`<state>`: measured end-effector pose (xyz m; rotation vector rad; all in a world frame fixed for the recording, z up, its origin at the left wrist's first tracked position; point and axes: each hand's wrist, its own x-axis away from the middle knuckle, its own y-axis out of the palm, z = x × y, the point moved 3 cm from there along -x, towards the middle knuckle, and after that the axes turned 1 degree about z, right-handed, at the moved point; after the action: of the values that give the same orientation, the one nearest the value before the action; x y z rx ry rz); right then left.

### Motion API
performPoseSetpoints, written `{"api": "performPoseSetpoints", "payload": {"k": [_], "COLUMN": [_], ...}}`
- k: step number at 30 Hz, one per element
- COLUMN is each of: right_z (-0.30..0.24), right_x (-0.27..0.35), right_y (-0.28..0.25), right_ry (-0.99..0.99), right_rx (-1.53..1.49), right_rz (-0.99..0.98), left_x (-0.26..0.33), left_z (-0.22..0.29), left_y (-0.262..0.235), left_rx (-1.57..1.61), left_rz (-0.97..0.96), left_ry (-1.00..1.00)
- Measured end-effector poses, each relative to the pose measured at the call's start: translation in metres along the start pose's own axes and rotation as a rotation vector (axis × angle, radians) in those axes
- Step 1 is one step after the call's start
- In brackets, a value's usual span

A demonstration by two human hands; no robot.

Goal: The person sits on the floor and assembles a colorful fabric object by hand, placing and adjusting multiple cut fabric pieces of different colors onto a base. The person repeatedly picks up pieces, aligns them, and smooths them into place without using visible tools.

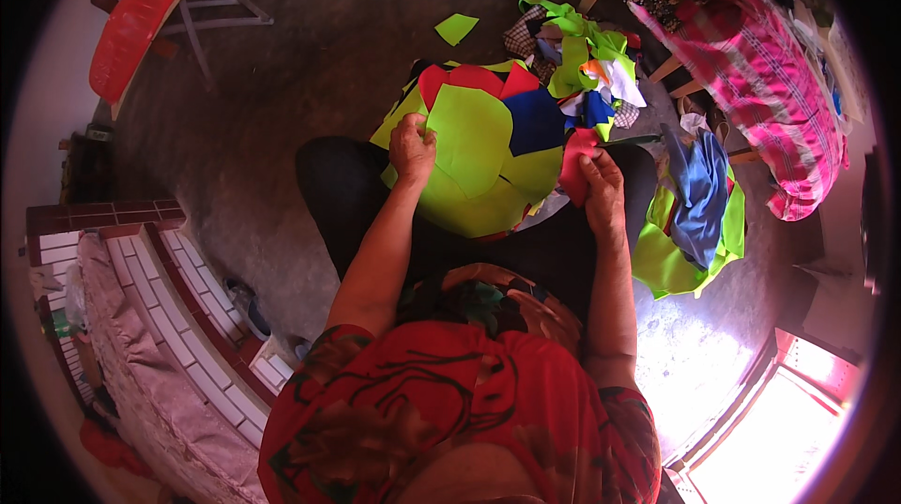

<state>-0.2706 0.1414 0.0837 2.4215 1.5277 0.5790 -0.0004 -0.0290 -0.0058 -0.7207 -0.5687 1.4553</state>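
A patchwork of cloth pieces (450, 199) in lime green, with red and dark blue parts, lies across my lap. My left hand (413, 147) is closed, pinching the left edge of a large lime-green cloth piece (469, 133) on top of it. A dark blue cloth piece (537, 122) lies beside that piece. My right hand (603, 187) pinches a small red cloth piece (575, 166) at the right edge of the patchwork. Whether this red piece is joined to the patchwork, I cannot tell.
Mixed cloth scraps (587, 63) are heaped beyond my lap. One green scrap (456, 29) lies on the floor. Blue and lime cloth (699, 204) sits to my right, below a pink checked cloth (765, 100). A red stool seat (136, 30) stands far left.
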Motion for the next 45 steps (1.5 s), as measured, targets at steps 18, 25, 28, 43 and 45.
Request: {"api": "performPoseSetpoints", "payload": {"k": [18, 25, 28, 43, 45], "right_z": [0.001, -0.005, -0.011, -0.002, -0.002], "right_x": [-0.001, 0.002, 0.004, 0.011, 0.011], "right_y": [0.001, 0.004, 0.013, 0.026, 0.027], "right_ry": [-0.010, -0.054, -0.061, 0.083, 0.129], "right_rx": [-0.001, 0.017, -0.026, 0.128, 0.134], "right_rz": [-0.016, -0.053, -0.093, -0.283, -0.284], "left_x": [0.005, 0.003, 0.003, 0.080, 0.075], "left_z": [0.005, 0.003, 0.014, 0.136, 0.125], "left_y": [-0.003, 0.004, -0.005, 0.003, 0.015], "left_rx": [-0.285, -0.220, -0.098, 1.041, 1.070], "left_rz": [0.143, 0.116, 0.147, -0.971, -0.839], "left_ry": [0.199, 0.200, 0.276, -0.078, 0.014]}}
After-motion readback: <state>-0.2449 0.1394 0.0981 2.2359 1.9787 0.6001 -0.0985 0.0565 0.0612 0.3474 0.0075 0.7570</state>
